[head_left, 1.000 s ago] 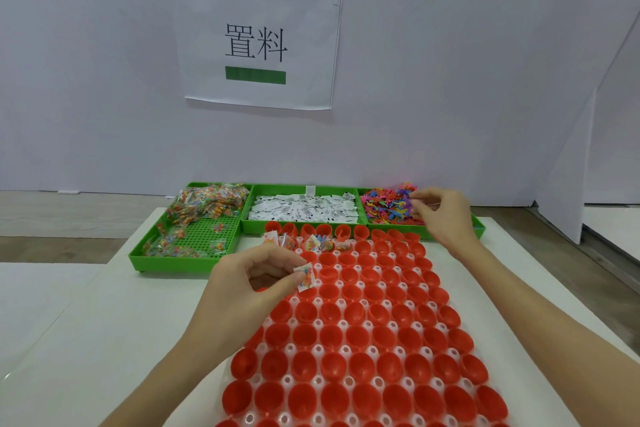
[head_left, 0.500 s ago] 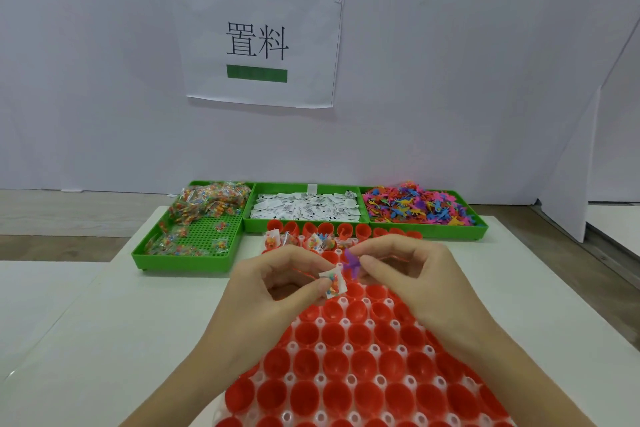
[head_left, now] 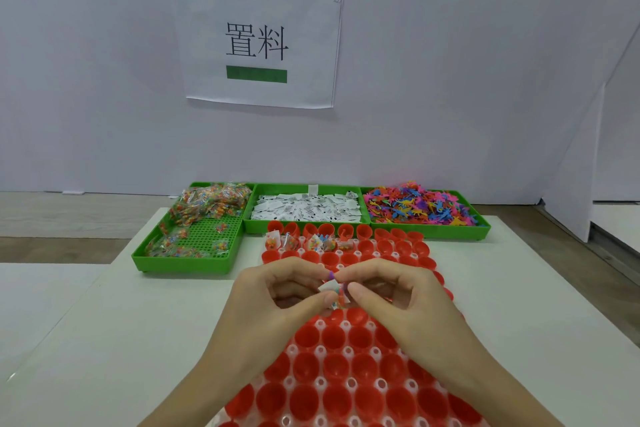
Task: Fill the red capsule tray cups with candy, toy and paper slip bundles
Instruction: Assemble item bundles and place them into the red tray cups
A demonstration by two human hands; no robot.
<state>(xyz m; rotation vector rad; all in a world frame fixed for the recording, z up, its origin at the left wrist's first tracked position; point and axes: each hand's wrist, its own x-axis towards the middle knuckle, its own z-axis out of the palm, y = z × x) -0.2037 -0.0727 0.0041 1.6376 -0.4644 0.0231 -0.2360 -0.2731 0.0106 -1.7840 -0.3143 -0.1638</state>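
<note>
The red capsule tray (head_left: pixel 349 367) lies on the white table before me, with many red cups. Several cups in its second row (head_left: pixel 311 243) hold candy, toy and slip bundles. My left hand (head_left: pixel 273 308) and my right hand (head_left: pixel 391 302) meet above the tray's upper middle. Between their fingertips they pinch one small bundle (head_left: pixel 334 293): a candy packet with a white paper slip and a purple toy (head_left: pixel 330 275) poking out on top. The cups under my hands are hidden.
Three green bins stand behind the tray: candy packets (head_left: pixel 204 208) at left, white paper slips (head_left: pixel 306 208) in the middle, coloured plastic toys (head_left: pixel 419 206) at right. A paper sign (head_left: pixel 256 42) hangs on the white wall. The table edge runs at far right.
My right hand came back from the toy bin with a purple toy and joined my left hand. Both hands now press the toy, slip and candy packet together over the tray.
</note>
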